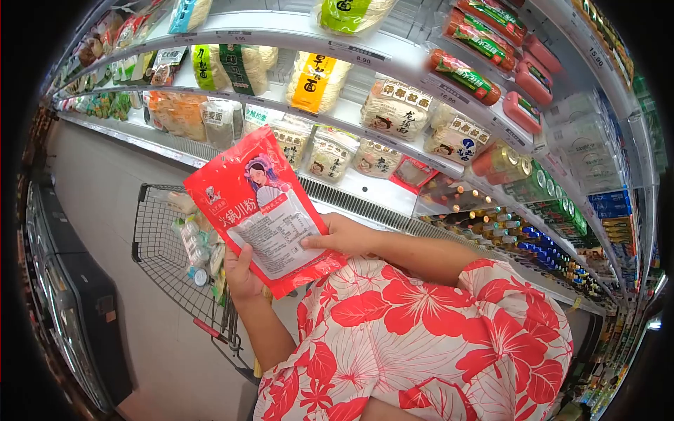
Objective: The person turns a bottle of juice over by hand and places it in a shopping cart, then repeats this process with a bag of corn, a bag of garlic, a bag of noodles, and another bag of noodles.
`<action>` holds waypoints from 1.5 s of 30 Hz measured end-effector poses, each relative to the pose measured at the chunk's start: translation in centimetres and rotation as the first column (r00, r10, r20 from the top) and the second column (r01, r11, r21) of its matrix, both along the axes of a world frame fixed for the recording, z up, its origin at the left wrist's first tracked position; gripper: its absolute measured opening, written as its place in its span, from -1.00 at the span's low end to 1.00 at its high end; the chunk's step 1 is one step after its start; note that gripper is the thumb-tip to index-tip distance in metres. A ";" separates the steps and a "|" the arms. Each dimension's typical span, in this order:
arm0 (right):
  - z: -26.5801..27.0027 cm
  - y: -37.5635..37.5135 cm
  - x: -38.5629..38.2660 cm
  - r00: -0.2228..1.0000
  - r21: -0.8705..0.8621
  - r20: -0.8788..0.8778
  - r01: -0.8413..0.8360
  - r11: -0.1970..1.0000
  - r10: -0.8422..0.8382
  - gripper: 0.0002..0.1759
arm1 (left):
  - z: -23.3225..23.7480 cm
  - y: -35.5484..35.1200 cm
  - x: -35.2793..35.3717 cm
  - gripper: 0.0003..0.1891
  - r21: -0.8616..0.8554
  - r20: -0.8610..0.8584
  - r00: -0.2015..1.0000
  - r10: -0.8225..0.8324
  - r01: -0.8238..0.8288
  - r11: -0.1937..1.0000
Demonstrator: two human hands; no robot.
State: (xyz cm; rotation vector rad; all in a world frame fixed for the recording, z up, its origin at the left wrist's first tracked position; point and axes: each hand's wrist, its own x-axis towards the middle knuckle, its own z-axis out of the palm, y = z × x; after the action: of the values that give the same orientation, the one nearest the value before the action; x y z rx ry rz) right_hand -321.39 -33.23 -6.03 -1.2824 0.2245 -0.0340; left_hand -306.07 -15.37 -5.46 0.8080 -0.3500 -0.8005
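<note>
A red packet of hot pot vermicelli [214,179] is held up in front of me, its printed side toward the camera. It bears a drawn figure with a fan and a pale label full of small print. My left hand [243,277] grips the lower left edge, thumb on the front. On the lower right edge my right hand [335,237] has its thumb pressed on the label. The fingers behind the packet are hidden.
A wire shopping cart [184,277] holding several packaged goods stands on the left. Ahead, a shelf [232,28] carries bagged noodles [319,82] and red sausage packs [465,76]. Bottles [516,231] and green cans [562,210] line the right. A dark cabinet [81,309] stands at far left.
</note>
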 end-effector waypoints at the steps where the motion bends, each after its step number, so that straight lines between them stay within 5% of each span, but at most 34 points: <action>1: 0.7 -0.6 -1.0 0.999 0.025 -0.011 0.034 0.999 -0.034 -0.61 | 0.5 -1.4 -0.8 -0.49 0.022 0.005 0.999 -0.049 0.049 0.999; 4: 0.3 -2.1 -3.5 0.986 -0.032 -0.014 0.164 0.986 -0.164 -0.65 | 0.8 -5.9 -1.9 -0.52 0.133 0.090 0.987 -0.130 0.117 0.984; 7: 0.2 -3.2 -5.8 0.889 -0.351 0.019 0.435 0.829 -0.458 -0.69 | 1.8 -11.5 -4.4 -0.38 0.296 0.500 0.866 -0.002 -0.169 0.940; 8: 0.0 -3.0 -6.3 0.880 -0.337 0.018 0.453 0.826 -0.475 -0.69 | 1.2 -12.6 -5.5 -0.38 0.308 0.505 0.863 -0.025 -0.153 0.939; 11: -0.7 -1.7 -7.6 0.749 -0.532 0.237 0.633 0.562 -0.619 -0.69 | -1.0 -15.3 -8.8 -0.20 0.203 0.653 0.737 -0.173 0.050 0.978; 14: -0.2 -1.6 -8.8 0.736 -0.611 0.359 0.650 0.452 -0.573 -0.56 | -1.7 -16.0 -10.2 -0.05 0.292 0.561 0.758 -0.331 0.192 0.937; 16: 0.4 -2.6 -9.7 0.749 -0.648 0.454 0.650 0.398 -0.483 -0.53 | -2.4 -16.1 -9.4 0.05 0.221 0.045 0.779 -0.626 0.603 0.766; 18: 0.1 -3.5 -10.5 0.759 -0.682 0.528 0.646 0.342 -0.381 -0.50 | -3.6 -16.7 -10.7 -0.09 0.118 -0.067 0.830 -0.554 0.558 0.822; 20: -1.1 -5.3 -10.9 0.613 -0.562 0.384 0.748 0.352 -0.690 -0.47 | -5.8 -17.9 -11.4 -0.22 0.168 -0.269 0.838 -0.475 0.526 0.833; 21: -2.0 -6.5 -11.2 0.496 -0.648 0.313 0.735 0.199 -0.810 -0.50 | -7.3 -18.3 -11.6 -0.34 0.127 -0.344 0.821 -0.455 0.521 0.844; 22: -4.1 -8.2 -11.6 0.509 -0.655 0.309 0.726 0.208 -0.803 -0.50 | -8.6 -18.8 -11.6 -0.34 0.122 -0.351 0.824 -0.444 0.511 0.851; 23: -7.1 -9.8 -12.2 0.578 -0.352 0.062 0.775 0.524 -0.813 -0.51 | -9.5 -19.1 -11.3 -0.39 0.202 -0.298 0.813 -0.500 0.565 0.800; 24: -9.3 -10.6 -12.9 0.683 0.053 -0.156 0.727 0.684 -0.714 -0.52 | -10.1 -19.4 -11.2 -0.43 0.285 -0.250 0.792 -0.556 0.609 0.740; 26: -10.7 -11.7 -13.7 0.730 0.161 -0.207 0.683 0.713 -0.652 -0.57 | -10.9 -20.4 -11.1 -0.50 0.328 -0.215 0.780 -0.588 0.624 0.709; 27: -11.3 -12.3 -13.8 0.765 0.269 -0.243 0.644 0.717 -0.596 -0.61 | -11.7 -20.8 -10.6 -0.52 0.480 -0.114 0.742 -0.661 0.624 0.617; 28: -12.7 -12.7 -14.0 0.769 0.262 -0.241 0.639 0.723 -0.593 -0.61 | -12.0 -21.4 -10.5 -0.55 0.622 -0.022 0.679 -0.734 0.584 0.521; 29: -14.4 -12.8 -14.0 0.743 0.288 -0.266 0.669 0.685 -0.614 -0.65 | -12.3 -21.7 -10.7 -0.60 0.633 0.063 0.732 -0.679 0.497 0.594; 32: -18.7 -12.1 -13.5 0.630 0.216 -0.325 0.776 0.593 -0.705 -0.78 | -18.4 -22.4 -10.2 -0.66 0.723 0.135 0.718 -0.683 0.400 0.563; 34: -21.7 -11.5 -13.0 0.568 0.079 -0.403 0.803 0.591 -0.717 -0.79 | -22.3 -23.3 -11.0 -0.76 0.659 0.049 0.816 -0.575 0.406 0.633; 36: -23.6 -11.6 -12.9 0.527 0.125 -0.426 0.839 0.529 -0.736 -0.78 | -26.3 -25.4 -11.8 -0.77 0.725 -0.127 0.890 -0.437 0.384 0.571; 38: -25.7 -12.4 -13.3 0.336 0.128 -0.549 0.939 0.320 -0.765 -0.76 | -35.0 -26.9 -13.3 -0.71 0.854 0.090 0.881 -0.464 0.171 0.492; 39: -25.8 -12.9 -13.2 0.239 0.105 -0.562 0.970 0.218 -0.792 -0.77 | -32.9 -28.1 -14.5 -0.68 0.901 0.175 0.867 -0.467 0.051 0.432; 40: -27.0 -13.4 -13.5 0.251 0.085 -0.570 0.965 0.248 -0.783 -0.77 | -31.4 -29.2 -15.6 -0.72 0.911 0.118 0.907 -0.405 0.063 0.407; 42: -30.5 -15.1 -14.7 0.087 0.030 -0.483 0.996 0.083 -0.871 -0.79 | -35.9 -31.2 -17.5 -0.75 0.801 -0.008 0.962 -0.272 0.169 0.575; 45: -34.2 -17.1 -16.1 -0.027 -0.082 -0.441 0.997 0.011 -0.897 -0.80 | -35.5 -34.0 -18.6 -0.77 0.699 -0.160 0.954 -0.253 0.290 0.653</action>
State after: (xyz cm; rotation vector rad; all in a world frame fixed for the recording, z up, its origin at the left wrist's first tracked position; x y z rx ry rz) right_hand -337.45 -50.36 -40.23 -0.5477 1.4806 -1.0085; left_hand -324.68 -49.40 -40.98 1.4994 -0.0958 -1.2762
